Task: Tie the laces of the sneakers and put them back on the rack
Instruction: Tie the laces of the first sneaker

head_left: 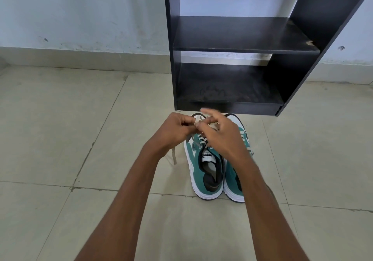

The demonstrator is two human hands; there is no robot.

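Two teal and white sneakers stand side by side on the tiled floor, toes toward the rack. Over the left sneaker (203, 172), my left hand (175, 129) pinches a loop of its cream lace (196, 121). My right hand (220, 133) grips the other strand of that lace beside it, with the outer fingers spread and blurred. A loose lace end (174, 156) trails on the floor to the left. The right sneaker (234, 178) is largely hidden under my right forearm. The black rack (242, 46) stands just behind the shoes.
The rack has two bare dark shelves, the lower one (228, 91) dusty and near floor level. A pale wall (80, 14) runs behind. Beige floor tiles (80, 139) spread to the left and right of the sneakers.
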